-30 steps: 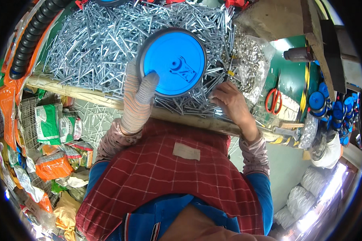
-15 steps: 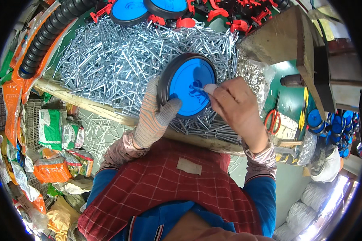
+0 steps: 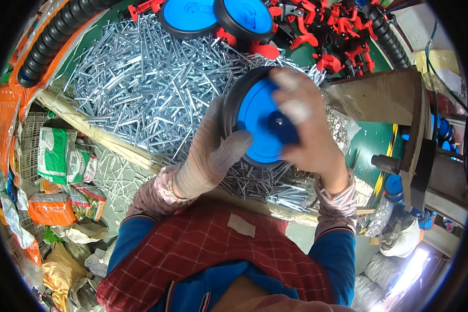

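Observation:
My left hand [image 3: 205,158], in a striped grey knit glove, grips a black-rimmed wheel [image 3: 254,112] with a blue face. Its thumb presses on the near left of the face, and the other fingers are hidden behind the rim. Bare except for white wrapping on the fingers, my right hand [image 3: 317,132] is spread over the wheel's right side, blurred by motion. Its shadow falls on the hub, and I cannot make out anything between its fingers. The wheel is held tilted above a large heap of metal rods [image 3: 140,83].
Two more blue wheels [image 3: 190,14] lie at the far side, beside red and black plastic parts [image 3: 343,31]. A wooden board [image 3: 377,96] and a dark metal post [image 3: 387,164] stand at the right. A wooden edge [image 3: 96,127] borders the bench; bags [image 3: 54,208] lie at the left.
My right hand has gone from a pinch at the hub to spread fingers over the wheel's right side. The wheel has shifted slightly right with my left hand. The whole view has also shifted.

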`<state>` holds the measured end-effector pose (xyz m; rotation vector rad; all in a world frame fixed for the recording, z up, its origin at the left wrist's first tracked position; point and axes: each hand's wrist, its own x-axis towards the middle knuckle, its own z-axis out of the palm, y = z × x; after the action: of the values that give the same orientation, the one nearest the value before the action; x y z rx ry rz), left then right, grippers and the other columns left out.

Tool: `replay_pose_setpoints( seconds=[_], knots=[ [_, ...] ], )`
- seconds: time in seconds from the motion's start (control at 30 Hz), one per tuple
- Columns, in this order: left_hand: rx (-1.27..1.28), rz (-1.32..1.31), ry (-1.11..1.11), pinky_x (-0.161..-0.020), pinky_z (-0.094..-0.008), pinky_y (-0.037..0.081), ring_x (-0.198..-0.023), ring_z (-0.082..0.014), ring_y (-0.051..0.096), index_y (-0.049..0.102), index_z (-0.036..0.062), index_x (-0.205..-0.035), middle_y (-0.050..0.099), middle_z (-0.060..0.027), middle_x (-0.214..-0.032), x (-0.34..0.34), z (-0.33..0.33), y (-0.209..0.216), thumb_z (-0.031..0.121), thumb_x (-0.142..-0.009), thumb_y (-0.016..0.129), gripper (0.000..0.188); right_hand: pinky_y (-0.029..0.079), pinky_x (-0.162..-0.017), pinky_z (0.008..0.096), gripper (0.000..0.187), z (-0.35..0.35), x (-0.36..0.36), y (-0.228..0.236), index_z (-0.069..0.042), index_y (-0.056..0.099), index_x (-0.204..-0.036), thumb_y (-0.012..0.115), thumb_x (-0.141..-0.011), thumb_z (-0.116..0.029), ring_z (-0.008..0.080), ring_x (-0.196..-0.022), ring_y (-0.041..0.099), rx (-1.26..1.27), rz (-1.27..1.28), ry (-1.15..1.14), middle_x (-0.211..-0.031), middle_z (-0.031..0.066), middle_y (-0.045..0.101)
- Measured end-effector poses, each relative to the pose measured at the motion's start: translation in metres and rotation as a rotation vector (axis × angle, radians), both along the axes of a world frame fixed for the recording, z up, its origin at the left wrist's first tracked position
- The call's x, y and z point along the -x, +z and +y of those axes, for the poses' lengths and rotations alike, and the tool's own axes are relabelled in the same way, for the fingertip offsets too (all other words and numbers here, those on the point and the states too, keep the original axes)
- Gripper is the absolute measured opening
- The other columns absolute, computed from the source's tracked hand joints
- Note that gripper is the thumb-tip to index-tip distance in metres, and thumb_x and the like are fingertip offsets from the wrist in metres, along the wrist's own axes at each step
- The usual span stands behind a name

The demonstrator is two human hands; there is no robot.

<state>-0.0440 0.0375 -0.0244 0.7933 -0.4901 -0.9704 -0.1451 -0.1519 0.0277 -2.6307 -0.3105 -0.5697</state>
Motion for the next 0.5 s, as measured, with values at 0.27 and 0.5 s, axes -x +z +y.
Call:
replay_pose_setpoints(
  seconds=[0.27, 0.5],
  knots=[
    [-0.185, -0.451, -0.031, -0.093, -0.0370, 0.050, -0.108, -0.0253, 0.061, 0.040, 0.0005, -0.138, 0.059, -0.0177, -0.121, -0.002, 0.028, -0.008, 0.032, -0.090, 0.070, 0.065, 0.048, -0.097, 0.0432, 0.039, -0.193, -0.060, -0.134, -0.005, 0.063, -0.118, 0.052, -0.082, 0.006, 0.0359, -0.114, 0.058, 0.276, -0.005, -0.624, -0.117, 0.0165, 0.065],
    [-0.472, -1.154, 0.017, -0.073, -0.0326, 0.056, -0.085, -0.0256, 0.070, 0.056, 0.0040, -0.110, 0.064, -0.0109, -0.092, 0.004, 0.038, -0.002, 0.026, -0.065, 0.093, 0.063, 0.048, -0.085, 0.0356, 0.028, -0.158, -0.035, -0.115, -0.007, 0.059, -0.115, 0.055, -0.088, 0.000, 0.0315, -0.103, 0.060, 0.260, 0.002, -0.720, -0.107, 0.0141, 0.064]
  ],
)
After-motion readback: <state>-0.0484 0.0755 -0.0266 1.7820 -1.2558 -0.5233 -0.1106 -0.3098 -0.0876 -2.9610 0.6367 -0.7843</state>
